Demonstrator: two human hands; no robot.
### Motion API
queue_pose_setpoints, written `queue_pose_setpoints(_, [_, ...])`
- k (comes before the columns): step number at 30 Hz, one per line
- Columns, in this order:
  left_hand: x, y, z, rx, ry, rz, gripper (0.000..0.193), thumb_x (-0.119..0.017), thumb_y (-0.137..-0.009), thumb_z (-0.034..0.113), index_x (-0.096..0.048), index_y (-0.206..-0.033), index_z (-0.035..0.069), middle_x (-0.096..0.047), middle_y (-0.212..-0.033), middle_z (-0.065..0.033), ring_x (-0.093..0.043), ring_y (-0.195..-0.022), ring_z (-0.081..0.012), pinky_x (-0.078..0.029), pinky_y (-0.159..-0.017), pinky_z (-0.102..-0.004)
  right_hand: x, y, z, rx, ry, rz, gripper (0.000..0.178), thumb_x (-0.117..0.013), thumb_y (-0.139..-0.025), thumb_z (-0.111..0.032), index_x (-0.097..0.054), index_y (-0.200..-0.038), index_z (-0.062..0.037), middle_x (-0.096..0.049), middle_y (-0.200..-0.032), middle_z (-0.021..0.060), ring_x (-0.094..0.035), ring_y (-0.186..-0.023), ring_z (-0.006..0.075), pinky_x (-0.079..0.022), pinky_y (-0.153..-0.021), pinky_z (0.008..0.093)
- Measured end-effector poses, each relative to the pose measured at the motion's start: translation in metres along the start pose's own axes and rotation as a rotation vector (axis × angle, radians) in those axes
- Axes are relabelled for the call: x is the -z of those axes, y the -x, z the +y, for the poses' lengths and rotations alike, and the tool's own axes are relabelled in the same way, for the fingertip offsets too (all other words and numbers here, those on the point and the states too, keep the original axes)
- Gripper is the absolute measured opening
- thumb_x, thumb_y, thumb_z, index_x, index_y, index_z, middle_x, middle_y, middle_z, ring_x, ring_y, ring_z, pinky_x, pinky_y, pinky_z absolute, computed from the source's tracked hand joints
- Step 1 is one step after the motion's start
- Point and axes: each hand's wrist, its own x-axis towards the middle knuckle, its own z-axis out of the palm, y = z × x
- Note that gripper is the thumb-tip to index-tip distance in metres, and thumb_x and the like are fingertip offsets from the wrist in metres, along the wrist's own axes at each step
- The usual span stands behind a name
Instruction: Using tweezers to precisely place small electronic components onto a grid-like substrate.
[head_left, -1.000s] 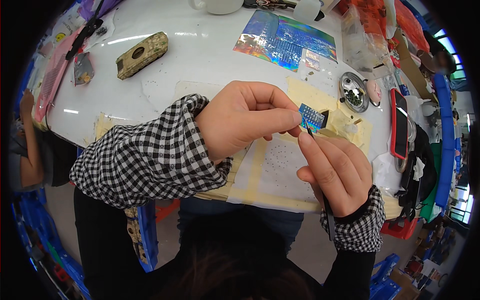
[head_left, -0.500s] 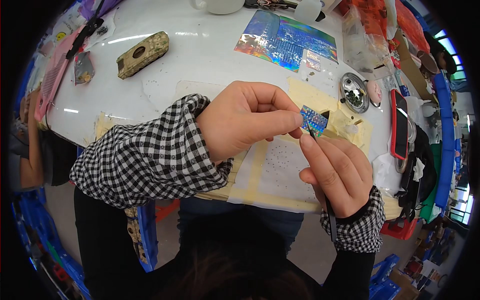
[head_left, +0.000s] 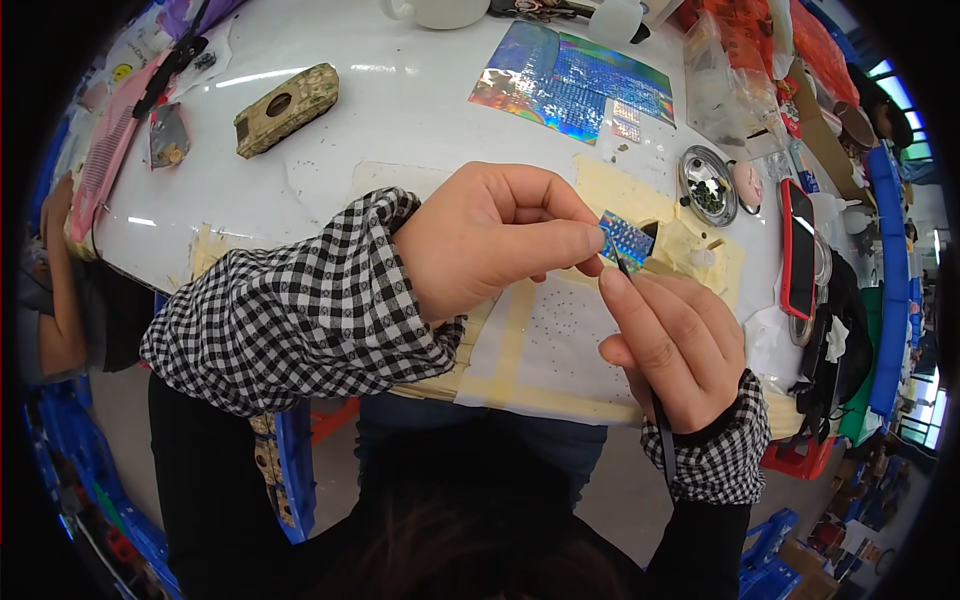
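Observation:
Between thumb and forefinger, my left hand [head_left: 500, 240] pinches a small shiny blue holographic sticker sheet [head_left: 630, 243] with rows of tiny marks. My right hand [head_left: 680, 345] is closed on slim black tweezers [head_left: 660, 430]; their tip meets the lower edge of the sheet, beside my left thumb. Below my hands lies a white paper [head_left: 545, 360] sprinkled with tiny dark specks and edged by yellowish tape. Larger holographic sheets [head_left: 570, 80] rest farther back on the table. A camouflage-patterned model hull [head_left: 287, 108] with a round hole sits at the far left.
A round metal dish [head_left: 708, 185] with dark bits and a red-edged phone [head_left: 797, 250] stand on the right. Yellow masking tape [head_left: 690, 250] lies crumpled behind my right hand. A white mug [head_left: 440, 10] is at the back. Another person's arm [head_left: 60, 290] shows at the left edge.
The small sheet tilts very slightly between my fingers. At the far left the other person's arm has shifted. My hands stay nearly in place.

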Motion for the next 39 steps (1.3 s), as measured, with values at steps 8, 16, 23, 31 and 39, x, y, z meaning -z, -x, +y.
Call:
queue_pose_setpoints(8, [0.0012,0.0002,-0.0004,0.009,-0.003,0.017,0.015,-0.063,-0.086,0.019,-0.063,-0.087,0.004,-0.065,-0.081,-0.0022,-0.051,-0.071,-0.0050,-0.040,-0.064,-0.0200,-0.0006,-0.0006,-0.0005,-0.023,-0.052,0.009,0.037,-0.069,-0.079,-0.019,-0.063,-0.107,0.0039,-0.062,-0.087,0.0128,-0.063,-0.072,0.0226,-0.051,-0.058,0.0312])
queue_pose_setpoints(16, [0.0035,0.0005,-0.0003,-0.007,-0.053,0.038,0.016,-0.063,-0.085,0.020,-0.063,-0.088,0.004,-0.066,-0.083,-0.0024,-0.051,-0.072,-0.0050,-0.040,-0.065,-0.0195,-0.0031,0.0003,0.0001,-0.030,-0.045,0.008,0.039,-0.069,-0.078,-0.019,-0.063,-0.109,0.0041,-0.062,-0.088,0.0119,-0.062,-0.071,0.0220,-0.051,-0.057,0.0309])
queue_pose_setpoints(23, [0.0030,0.0000,-0.0006,-0.005,-0.041,0.022,0.015,-0.063,-0.085,0.020,-0.063,-0.089,0.005,-0.065,-0.081,-0.0008,-0.051,-0.072,-0.0047,-0.040,-0.065,-0.0195,-0.0031,0.0000,0.0007,-0.034,-0.044,0.007,0.039,-0.070,-0.077,-0.018,-0.063,-0.108,0.0035,-0.062,-0.087,0.0113,-0.061,-0.069,0.0214,-0.050,-0.056,0.0302])
queue_pose_setpoints(31, [0.0020,0.0006,0.0004,0.020,-0.025,0.015,0.014,-0.064,-0.086,0.019,-0.063,-0.090,0.005,-0.064,-0.082,0.0000,-0.051,-0.072,-0.0046,-0.041,-0.067,-0.0197,-0.0046,0.0008,0.0017,-0.019,-0.030,0.023,0.038,-0.070,-0.076,-0.018,-0.064,-0.108,0.0030,-0.062,-0.086,0.0107,-0.061,-0.068,0.0205,-0.049,-0.055,0.0296])
queue_pose_setpoints(39, [0.0021,-0.0005,0.0006,0.018,-0.023,0.000,0.013,-0.063,-0.086,0.018,-0.063,-0.089,0.005,-0.065,-0.082,-0.0005,-0.052,-0.073,-0.0048,-0.041,-0.067,-0.0199,-0.0023,0.0006,0.0029,-0.018,-0.033,0.026,0.038,-0.070,-0.076,-0.017,-0.064,-0.107,0.0033,-0.061,-0.085,0.0106,-0.060,-0.067,0.0208,-0.049,-0.055,0.0301])
